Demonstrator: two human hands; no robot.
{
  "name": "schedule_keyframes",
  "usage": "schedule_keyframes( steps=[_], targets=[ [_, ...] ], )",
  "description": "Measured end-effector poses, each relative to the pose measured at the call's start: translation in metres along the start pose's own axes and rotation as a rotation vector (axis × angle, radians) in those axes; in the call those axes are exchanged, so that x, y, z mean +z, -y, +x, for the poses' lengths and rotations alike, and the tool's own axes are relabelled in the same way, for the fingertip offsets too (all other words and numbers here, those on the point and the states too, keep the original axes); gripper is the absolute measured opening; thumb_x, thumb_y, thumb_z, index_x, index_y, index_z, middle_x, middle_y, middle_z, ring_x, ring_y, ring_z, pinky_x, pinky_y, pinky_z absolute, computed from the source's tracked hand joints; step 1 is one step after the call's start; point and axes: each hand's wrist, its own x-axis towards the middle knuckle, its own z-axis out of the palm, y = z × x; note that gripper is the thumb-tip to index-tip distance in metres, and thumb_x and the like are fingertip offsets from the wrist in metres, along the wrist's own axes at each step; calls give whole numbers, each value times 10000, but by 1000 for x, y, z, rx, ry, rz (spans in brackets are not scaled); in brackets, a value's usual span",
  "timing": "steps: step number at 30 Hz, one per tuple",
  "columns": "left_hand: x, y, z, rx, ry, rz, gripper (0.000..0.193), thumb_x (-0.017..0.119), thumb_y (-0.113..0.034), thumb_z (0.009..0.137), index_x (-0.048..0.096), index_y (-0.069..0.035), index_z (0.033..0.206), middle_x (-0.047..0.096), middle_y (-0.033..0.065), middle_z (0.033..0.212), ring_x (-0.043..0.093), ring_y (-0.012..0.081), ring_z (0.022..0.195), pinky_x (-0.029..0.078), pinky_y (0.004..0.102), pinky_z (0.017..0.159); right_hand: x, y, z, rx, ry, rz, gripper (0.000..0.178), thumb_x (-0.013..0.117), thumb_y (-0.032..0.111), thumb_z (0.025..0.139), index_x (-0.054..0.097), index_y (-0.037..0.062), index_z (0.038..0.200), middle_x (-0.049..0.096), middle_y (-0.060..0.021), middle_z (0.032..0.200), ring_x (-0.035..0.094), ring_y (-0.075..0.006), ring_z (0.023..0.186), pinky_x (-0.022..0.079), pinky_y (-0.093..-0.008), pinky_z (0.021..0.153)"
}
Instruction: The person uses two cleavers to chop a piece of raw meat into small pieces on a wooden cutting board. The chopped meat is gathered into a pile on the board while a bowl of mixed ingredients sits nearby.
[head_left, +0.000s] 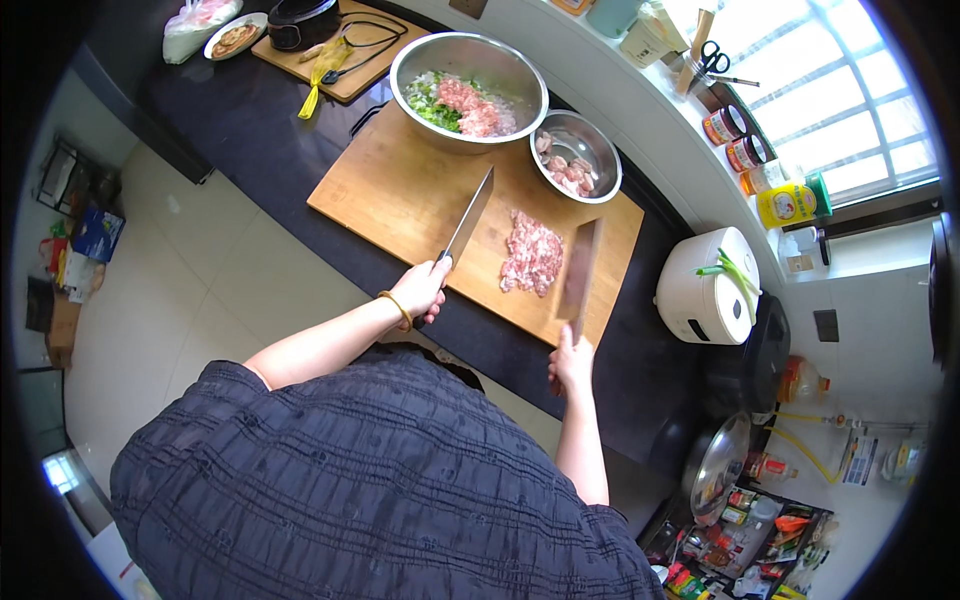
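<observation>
The minced meat (532, 253) lies in a loose, flattened patch on the wooden chopping board (370, 180), which rests on the dark worktop (285, 190). The left grip (421, 292) is wrapped around the handle of a knife (470, 212) pointing toward 1 o'clock; the right grip (572, 362) is closed on the handle of a cleaver (580, 265) pointing near 12, its blade blurred.

The mince looks soft, damp and slippery, likely light and apt to smear or cling to steel. It offers no firm handhold, so lifting from beneath on a broad blade should suit it best; the knives, stiff and weightier, are best held by their handles.

From the left grip the meat sits at 2 o'clock, from the right grip at 11, apart from both. Whether the cleaver touches the board, I cannot tell.
</observation>
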Motion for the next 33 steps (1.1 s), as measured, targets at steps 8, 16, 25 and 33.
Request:
schedule_keyframes(
  steps=[8, 16, 25, 33],
  targets=[
    [0, -1, -1, 3, -6, -20, 371, 348, -432, 916, 386, -85, 789, 396, 17, 551, 346, 81, 382, 338, 238, 340, -30, -3, 1, 95, 182, 459, 323, 437, 427, 890, 388, 118, 810, 401, -26, 503, 333, -94, 340, 291, -232, 315],
    [-1, -2, -1, 5, -1, -3, 378, 345, -441, 914, 384, -87, 788, 399, 18, 556, 347, 80, 384, 335, 238, 339, 13, -54, 12, 260, 510, 786, 370, 400, 488, 887, 397, 138, 766, 320, -7, 496, 262, -100, 349, 251, -240, 328],
    [-7, -1, 6, 29, 23, 22, 393, 352, -460, 907, 390, -85, 794, 408, 18, 545, 364, 88, 385, 354, 243, 344, 74, 10, 0, -425, -77, -398, 344, 469, 281, 870, 395, -51, 923, 580, -254, 681, 589, -390, 601, 487, -440, 548],
    [-12, -3, 13, 33, 51, -3, 393, 344, -461, 907, 393, -86, 797, 407, 18, 544, 366, 89, 383, 360, 243, 347, 92, 34, -37, -465, -90, -452, 319, 484, 279, 867, 378, -7, 960, 573, -280, 731, 573, -438, 690, 465, -485, 614]
  ],
)
